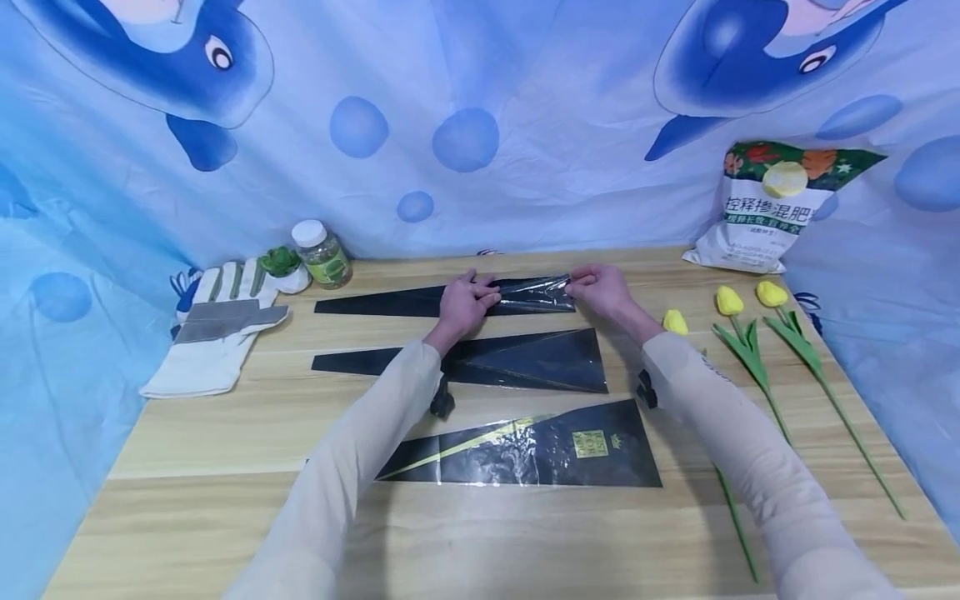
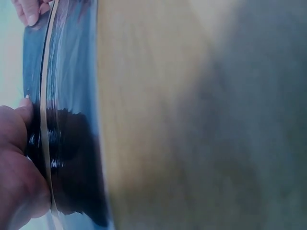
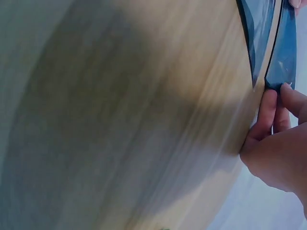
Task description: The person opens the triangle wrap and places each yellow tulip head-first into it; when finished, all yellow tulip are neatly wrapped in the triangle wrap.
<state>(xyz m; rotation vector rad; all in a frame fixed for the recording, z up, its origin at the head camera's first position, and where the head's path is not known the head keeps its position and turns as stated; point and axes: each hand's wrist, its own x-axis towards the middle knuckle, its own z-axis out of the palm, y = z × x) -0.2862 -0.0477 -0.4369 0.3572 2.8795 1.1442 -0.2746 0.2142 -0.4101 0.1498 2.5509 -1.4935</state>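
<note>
Three tapered black plastic flower sleeves lie in rows on the table. My left hand point(image 1: 463, 304) rests on the farthest sleeve point(image 1: 375, 302), fingers pressing its middle. At that sleeve's wide right end, my right hand point(image 1: 602, 290) pinches the edge between thumb and fingers, clearly so in the right wrist view, where the sleeve's corner point(image 3: 283, 62) meets the fingertips. Below my forearms lies the middle sleeve point(image 1: 540, 358). Closest to me is the near sleeve point(image 1: 525, 458), with a gold stripe and gold print; my left forearm covers its narrow end.
Yellow tulips point(image 1: 729, 300) with long green stems lie at the right, partly under my right sleeve. A white bag point(image 1: 765, 212) leans on the blue curtain behind. At back left are a work glove point(image 1: 202, 350), a small potted plant point(image 1: 281, 262) and a lidded jar point(image 1: 326, 258).
</note>
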